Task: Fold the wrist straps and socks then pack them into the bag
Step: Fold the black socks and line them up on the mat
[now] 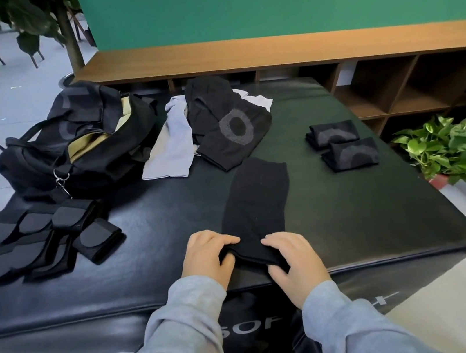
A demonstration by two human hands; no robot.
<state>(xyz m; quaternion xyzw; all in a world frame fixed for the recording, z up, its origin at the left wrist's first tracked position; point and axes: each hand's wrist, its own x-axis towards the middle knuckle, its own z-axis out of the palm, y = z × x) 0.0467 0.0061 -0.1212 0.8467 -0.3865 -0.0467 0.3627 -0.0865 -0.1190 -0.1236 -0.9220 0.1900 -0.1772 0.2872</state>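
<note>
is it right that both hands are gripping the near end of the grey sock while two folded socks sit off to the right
Not quite. The head view shows both the left hand and right hand gripping the near end of a black sock, not the grey sock. The two folded socks do sit to the right.

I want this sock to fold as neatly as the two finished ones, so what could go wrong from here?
Both hands, left hand and right hand, pinch only the near end of the black sock; its far end lies loose, so the fold may land skewed. That end also lies close to the unfolded sock pile and could snag it. The open bag sits across the wrist straps, an awkward reach.
</note>
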